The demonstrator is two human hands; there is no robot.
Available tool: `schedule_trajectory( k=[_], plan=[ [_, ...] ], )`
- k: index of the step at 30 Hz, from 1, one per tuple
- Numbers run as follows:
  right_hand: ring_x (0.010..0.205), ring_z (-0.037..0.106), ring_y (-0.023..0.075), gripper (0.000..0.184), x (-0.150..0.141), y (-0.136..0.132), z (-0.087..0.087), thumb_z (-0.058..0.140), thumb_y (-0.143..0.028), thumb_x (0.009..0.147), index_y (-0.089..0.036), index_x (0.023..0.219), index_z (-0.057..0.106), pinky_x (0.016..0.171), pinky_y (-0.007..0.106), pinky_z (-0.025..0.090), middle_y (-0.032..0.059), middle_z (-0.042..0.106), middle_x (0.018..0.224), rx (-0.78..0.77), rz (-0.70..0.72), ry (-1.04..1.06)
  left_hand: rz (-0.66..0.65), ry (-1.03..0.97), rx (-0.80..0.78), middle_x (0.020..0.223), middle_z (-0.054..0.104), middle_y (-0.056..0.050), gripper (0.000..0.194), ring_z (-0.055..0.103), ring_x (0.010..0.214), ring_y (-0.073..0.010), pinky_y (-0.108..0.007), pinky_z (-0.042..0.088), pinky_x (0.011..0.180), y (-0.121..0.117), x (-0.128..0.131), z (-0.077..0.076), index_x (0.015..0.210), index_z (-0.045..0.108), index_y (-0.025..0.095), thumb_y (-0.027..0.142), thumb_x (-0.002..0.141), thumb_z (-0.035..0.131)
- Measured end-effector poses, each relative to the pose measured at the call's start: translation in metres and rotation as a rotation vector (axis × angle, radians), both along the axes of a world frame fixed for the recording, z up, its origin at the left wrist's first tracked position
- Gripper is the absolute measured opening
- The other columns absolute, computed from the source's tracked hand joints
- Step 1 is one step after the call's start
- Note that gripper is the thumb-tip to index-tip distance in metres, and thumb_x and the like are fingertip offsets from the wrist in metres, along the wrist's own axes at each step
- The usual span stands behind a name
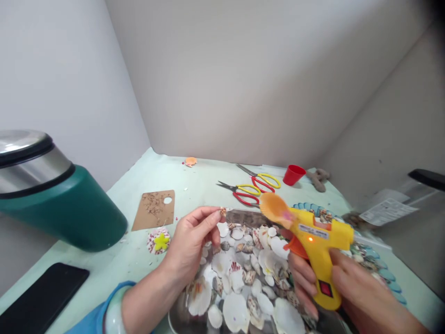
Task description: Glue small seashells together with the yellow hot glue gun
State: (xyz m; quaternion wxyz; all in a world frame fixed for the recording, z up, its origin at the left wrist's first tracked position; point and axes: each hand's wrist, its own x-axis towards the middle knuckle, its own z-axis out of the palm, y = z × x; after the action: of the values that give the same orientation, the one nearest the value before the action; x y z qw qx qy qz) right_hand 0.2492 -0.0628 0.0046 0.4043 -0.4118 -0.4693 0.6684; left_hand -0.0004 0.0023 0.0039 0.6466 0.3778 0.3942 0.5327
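My left hand [196, 236] is closed, pinching a small brown-and-white shell [223, 211] between thumb and fingertips above the back edge of the tray. My right hand [347, 278] is wrapped round the handle of a yellow hot glue gun [318, 243], its orange light lit and a clear glue stick [371, 242] poking out behind. At the nozzle is an orange scallop shell [274, 207]; whether a finger of my right hand supports it I cannot tell. Below both hands lies a metal tray [177, 315] heaped with white shells [236, 311] and spotted spiral shells.
Two pairs of scissors [247, 194] and a red cup [294, 175] stand behind the tray. On the left are a green flask [79, 208], a black phone [41, 297], a brown card [154, 209] and a flower-topped disc [159, 240]. Blue shells [384, 273] edge a piece at right.
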Motion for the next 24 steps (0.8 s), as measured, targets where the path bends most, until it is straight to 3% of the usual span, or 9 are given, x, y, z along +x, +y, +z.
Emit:
schedule_trajectory(
  k=[4,9,13,16,18,20,24],
  plan=[
    [0.044,0.036,0.0053,0.037,-0.027,0.005,0.009,0.058,-0.046,0.084,-0.018,0.063,0.047,0.043,0.02,0.031,-0.0042,0.041,0.058,-0.038,-0.06,0.088,-0.027,0.029,-0.018,0.05,0.057,0.003,0.015,0.046,0.043,-0.0038,-0.013,0.035,0.047,-0.002,0.0,0.0,0.085,0.066,0.015,0.028,0.081,0.063],
    [0.043,0.036,0.006,0.039,-0.042,0.009,0.008,0.051,-0.05,0.086,-0.018,0.065,0.051,0.04,0.019,0.03,-0.0031,0.043,0.058,-0.074,-0.037,0.073,-0.045,0.024,-0.035,0.05,0.056,0.003,0.016,0.046,0.043,-0.0049,-0.015,0.035,0.046,-0.001,0.0,0.0,0.085,0.065,0.014,0.029,0.081,0.063],
    [0.044,0.04,0.0099,0.038,-0.032,0.012,-0.001,0.058,-0.051,0.081,-0.02,0.059,0.054,0.042,0.022,0.038,-0.0025,0.045,0.052,0.041,-0.167,-0.306,0.018,0.011,-0.027,0.057,0.062,0.001,0.015,0.045,0.043,-0.004,-0.015,0.036,0.047,0.001,-0.001,0.0,0.084,0.065,0.015,0.029,0.081,0.063],
    [0.057,0.054,0.0183,0.021,-0.027,0.012,-0.002,0.065,-0.046,0.075,-0.025,0.074,0.064,0.051,0.029,0.049,0.0007,0.058,0.061,0.166,-0.205,-0.564,0.013,-0.004,0.01,0.053,0.06,0.002,0.015,0.047,0.045,-0.0057,-0.016,0.039,0.049,-0.001,-0.001,0.002,0.087,0.065,0.015,0.028,0.081,0.063],
    [0.069,0.06,0.0238,0.02,-0.029,0.012,0.0,0.064,-0.045,0.076,-0.026,0.081,0.065,0.06,0.035,0.053,0.0025,0.062,0.07,0.255,-0.162,-0.648,-0.051,0.002,0.038,0.051,0.06,0.001,0.016,0.052,0.049,-0.008,-0.018,0.042,0.053,-0.004,0.0,0.004,0.091,0.065,0.015,0.027,0.081,0.063],
    [0.074,0.061,0.0261,0.02,-0.032,0.012,0.001,0.061,-0.045,0.077,-0.026,0.074,0.063,0.064,0.037,0.053,0.0029,0.062,0.069,0.327,-0.104,-0.707,-0.125,-0.005,0.054,0.056,0.064,-0.001,0.014,0.058,0.053,-0.0105,-0.02,0.046,0.054,-0.006,0.001,0.005,0.09,0.065,0.014,0.026,0.082,0.062],
    [0.069,0.06,0.0237,0.023,-0.031,0.01,-0.002,0.058,-0.047,0.08,-0.025,0.076,0.062,0.059,0.035,0.052,0.0029,0.062,0.072,0.288,-0.084,-0.689,-0.217,-0.069,0.046,0.072,0.071,-0.006,0.01,0.064,0.056,-0.0138,-0.023,0.048,0.053,-0.007,0.001,0.007,0.083,0.06,0.015,0.024,0.081,0.062]
  ],
)
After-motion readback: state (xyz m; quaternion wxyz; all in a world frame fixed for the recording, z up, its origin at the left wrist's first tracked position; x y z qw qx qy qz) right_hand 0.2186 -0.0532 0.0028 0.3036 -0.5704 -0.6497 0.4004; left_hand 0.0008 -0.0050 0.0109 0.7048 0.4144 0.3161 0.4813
